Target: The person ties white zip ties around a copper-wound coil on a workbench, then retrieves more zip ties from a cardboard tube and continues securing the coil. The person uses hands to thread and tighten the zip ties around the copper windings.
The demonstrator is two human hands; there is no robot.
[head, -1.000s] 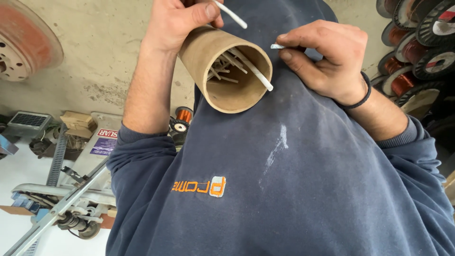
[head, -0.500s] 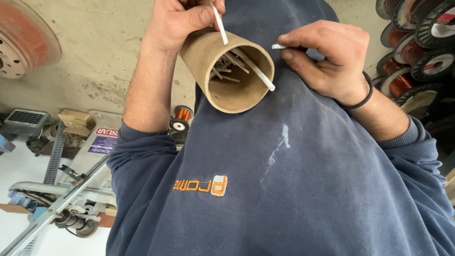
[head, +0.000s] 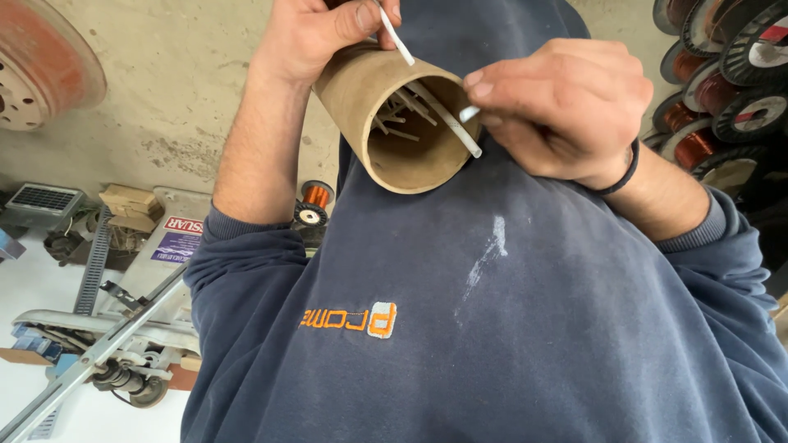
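My left hand grips a brown cardboard tube held against my navy sweatshirt, its open mouth facing the camera. The same hand's thumb and finger pinch a thin white strip that points down into the tube's mouth. Several thin sticks lie inside the tube. My right hand, with a black band at the wrist, sits at the tube's right rim. It pinches the end of a white stick that lies across the rim.
Spools of copper wire are stacked at the right edge. A small copper spool stands behind my left forearm. A rusty red disc hangs at the upper left. Metal rails and machine parts lie on a white surface at the lower left.
My right hand has moved left, up to the tube's rim. The white strip in my left hand has swung from pointing sideways to pointing into the tube.
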